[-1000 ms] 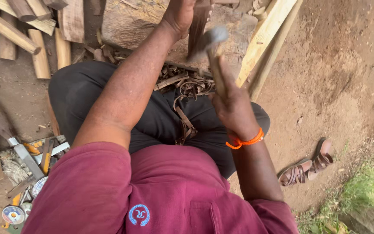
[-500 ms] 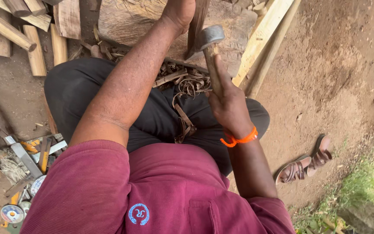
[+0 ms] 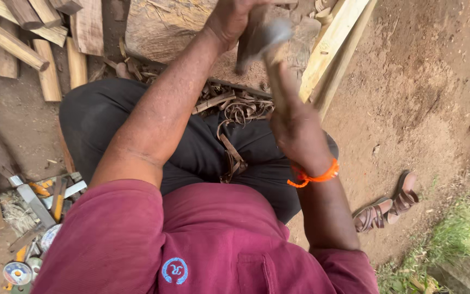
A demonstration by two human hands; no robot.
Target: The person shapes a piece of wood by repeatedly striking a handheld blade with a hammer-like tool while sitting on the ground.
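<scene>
Our right hand (image 3: 297, 128) has its grip wrapped tight around the pale wooden handle of a hammer (image 3: 272, 51), fingers pressed together along the smooth shaft. The grey metal head is smeared by motion blur, so we cannot tell its exact shape; it sits just beside the dark piece that our left hand (image 3: 232, 19) holds. That left grip is closed around the top of a dark, upright wooden piece (image 3: 246, 49), narrow and slightly tapered, whose lower end stands on the wooden block (image 3: 164, 27).

The block serves as our bench: a broad slab with a rough, scored, sawdust-dulled top. Against its near edge lies a tangle of curled brown strips (image 3: 235, 117), thin and ribbon-like, some spilling onto our black trousers (image 3: 202, 147). An orange cord bracelet (image 3: 314, 177) circles the right wrist, its knot frayed.

Further out, pale sawn planks (image 3: 333, 46) lean to the right of the block, and squared timber offcuts (image 3: 39, 49) lie scattered at the upper left. On the packed, reddish earth floor (image 3: 420, 92) a pair of brown strapped sandals (image 3: 387, 207) rests to the right. At the lower left, well apart, sit hand tools (image 3: 44, 193) with orange-yellow handles and flat metal blades.
</scene>
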